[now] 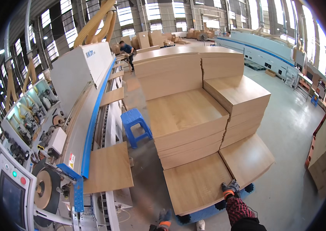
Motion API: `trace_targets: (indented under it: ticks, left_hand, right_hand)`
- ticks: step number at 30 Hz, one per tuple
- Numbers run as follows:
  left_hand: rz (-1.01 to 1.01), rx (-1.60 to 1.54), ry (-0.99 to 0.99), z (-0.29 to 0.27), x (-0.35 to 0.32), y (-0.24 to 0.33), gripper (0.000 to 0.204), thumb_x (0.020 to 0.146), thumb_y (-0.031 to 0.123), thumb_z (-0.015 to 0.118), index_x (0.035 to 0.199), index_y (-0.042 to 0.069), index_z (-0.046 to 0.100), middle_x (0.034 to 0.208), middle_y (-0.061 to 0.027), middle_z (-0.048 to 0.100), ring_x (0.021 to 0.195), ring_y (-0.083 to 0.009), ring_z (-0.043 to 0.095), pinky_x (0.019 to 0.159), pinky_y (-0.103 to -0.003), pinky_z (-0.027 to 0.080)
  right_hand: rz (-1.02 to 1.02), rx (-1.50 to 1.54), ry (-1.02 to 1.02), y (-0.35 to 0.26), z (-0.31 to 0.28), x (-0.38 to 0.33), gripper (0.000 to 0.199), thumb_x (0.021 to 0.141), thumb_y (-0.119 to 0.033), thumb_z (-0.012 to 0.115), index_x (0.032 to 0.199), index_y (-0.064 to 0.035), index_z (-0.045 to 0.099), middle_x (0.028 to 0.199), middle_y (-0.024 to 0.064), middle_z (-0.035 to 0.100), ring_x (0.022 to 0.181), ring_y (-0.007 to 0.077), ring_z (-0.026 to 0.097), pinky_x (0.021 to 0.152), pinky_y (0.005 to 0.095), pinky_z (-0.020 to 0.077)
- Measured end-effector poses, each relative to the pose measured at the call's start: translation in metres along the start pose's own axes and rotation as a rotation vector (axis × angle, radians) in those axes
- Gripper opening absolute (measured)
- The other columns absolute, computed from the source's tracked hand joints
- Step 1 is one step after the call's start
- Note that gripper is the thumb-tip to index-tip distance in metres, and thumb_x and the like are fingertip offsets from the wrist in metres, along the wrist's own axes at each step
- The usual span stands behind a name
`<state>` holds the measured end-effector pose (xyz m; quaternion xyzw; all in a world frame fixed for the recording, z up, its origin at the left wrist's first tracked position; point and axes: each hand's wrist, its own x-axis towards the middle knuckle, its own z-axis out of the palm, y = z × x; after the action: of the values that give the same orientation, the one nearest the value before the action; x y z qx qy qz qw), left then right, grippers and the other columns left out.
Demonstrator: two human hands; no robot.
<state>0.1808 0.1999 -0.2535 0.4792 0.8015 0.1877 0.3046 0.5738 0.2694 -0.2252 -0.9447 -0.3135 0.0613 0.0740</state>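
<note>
My right hand (230, 189), in a grey and orange work glove, is at the front edge of a low stack of wood-grain boards (197, 181). Its fingers are curled at the corner of the top board, where a second low stack (247, 157) meets it. My left hand (165, 218), gloved the same way, hangs low in front of the stacks, apart from the boards. Its fingers look stretched out and nothing shows in them. Left of the stacks, a single wood-grain board (109, 168) lies on the feed side of a long machine (79, 92).
A blue plastic stool (135, 122) stands between machine and stacks. Taller board stacks (188, 111) rise behind the low ones. A control panel (13, 188) is at the near left. Far off, a person (126, 49) bends beside the machine. Panels (323, 150) lean at the right.
</note>
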Motion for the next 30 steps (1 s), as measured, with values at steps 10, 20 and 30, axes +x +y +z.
trace_targets:
  ticks: [10,20,30]
  left_hand:
    - [-0.174,-0.613,-0.212,0.048,0.05,-0.099,0.051,0.082,0.044,0.049,0.107,0.0,0.052,0.106,-0.0172,0.054,0.092,-0.0288,0.055,0.069,-0.054,0.045]
    - [-0.209,-0.099,0.257,-0.23,-0.161,-0.043,0.052,0.083,0.047,0.047,0.111,0.003,0.053,0.108,-0.0183,0.054,0.069,-0.028,0.055,0.055,-0.038,0.044]
    - [-0.077,0.413,0.637,-0.256,-0.23,-0.074,0.07,0.079,0.054,0.046,0.122,-0.001,0.041,0.126,-0.0303,0.033,0.12,-0.0459,0.026,0.099,-0.052,0.022]
  right_hand:
    - [0.009,0.131,-0.127,-0.01,-0.017,-0.05,0.073,0.059,-0.061,0.058,0.099,0.0,0.057,0.103,0.0201,0.053,0.104,0.0342,0.046,0.09,0.0422,0.0334]
    - [-0.226,0.424,-0.77,0.022,0.021,-0.208,0.046,0.08,-0.047,0.052,0.092,-0.0041,0.061,0.081,0.0145,0.063,0.075,0.0264,0.059,0.065,0.0344,0.045]
    - [-0.42,0.797,-1.175,-0.049,-0.091,-0.351,0.047,0.076,-0.048,0.059,0.088,-0.0032,0.064,0.076,0.0068,0.063,0.067,0.017,0.057,0.061,0.029,0.0455]
